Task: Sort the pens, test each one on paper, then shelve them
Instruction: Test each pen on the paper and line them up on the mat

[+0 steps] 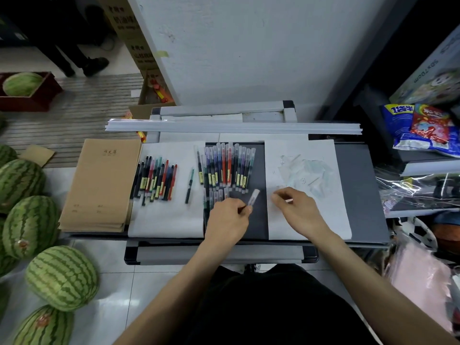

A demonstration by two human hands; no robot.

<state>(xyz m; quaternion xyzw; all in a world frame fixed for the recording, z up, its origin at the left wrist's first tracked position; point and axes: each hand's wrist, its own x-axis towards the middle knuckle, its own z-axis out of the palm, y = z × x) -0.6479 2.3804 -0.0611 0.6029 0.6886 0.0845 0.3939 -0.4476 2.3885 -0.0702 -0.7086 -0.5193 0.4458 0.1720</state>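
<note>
While pinching the slim pen (253, 197) by its lower end between fingers (239, 204) of the left hand (227, 217), draw the frosted cap straight off and stroke lightly on the white paper (308, 217) just right. Right hand (296, 205) bunched at that sheet's left edge; cannot tell whether gripping anything. Beyond, a row of pens (225, 168), smooth plastic barrels with clear caps, on the matte grey tabletop (356, 195).

Table (361, 190) before me. Pen row (226, 168) at 12 o'clock, between left sheet (169, 220) and right sheet (338, 215). On the left sheet: pen cluster (155, 179), lone pen (189, 185) at its 3 o'clock. Notebooks (99, 185) at my 10 o'clock; watermelons (62, 277) on the floor, 8 o'clock.
</note>
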